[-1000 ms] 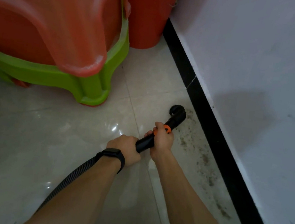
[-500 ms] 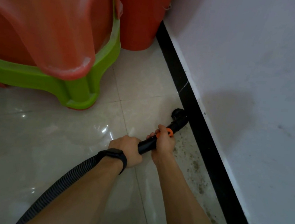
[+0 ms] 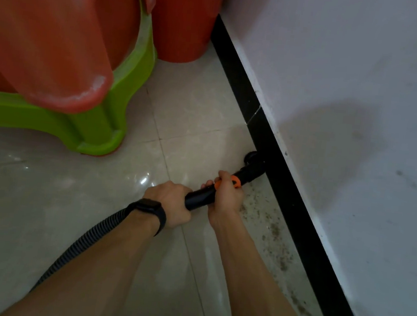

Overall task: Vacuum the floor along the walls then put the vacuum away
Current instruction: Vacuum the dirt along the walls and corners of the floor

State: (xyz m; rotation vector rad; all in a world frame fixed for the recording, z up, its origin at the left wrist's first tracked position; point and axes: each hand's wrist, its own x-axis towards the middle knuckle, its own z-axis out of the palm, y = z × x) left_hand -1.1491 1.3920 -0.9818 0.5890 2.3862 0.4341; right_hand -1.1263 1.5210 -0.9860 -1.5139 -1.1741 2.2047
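Floor tiles (image 3: 65, 219) met black skirting (image 3: 300, 207); the vacuum wand (image 3: 198, 199), with the left hand (image 3: 171, 203) and right hand (image 3: 226, 199) both curled round it, set its nozzle (image 3: 253, 163) against that skirting. Slow strokes over the dark specks (image 3: 272, 230) seemed best.

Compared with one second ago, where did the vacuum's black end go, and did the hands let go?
The nozzle slid away from the open floor toward the black baseboard and now sits right at it. Nothing was let go: the left hand and the right hand still grip the black tube. The dark specks beside the baseboard are still there.
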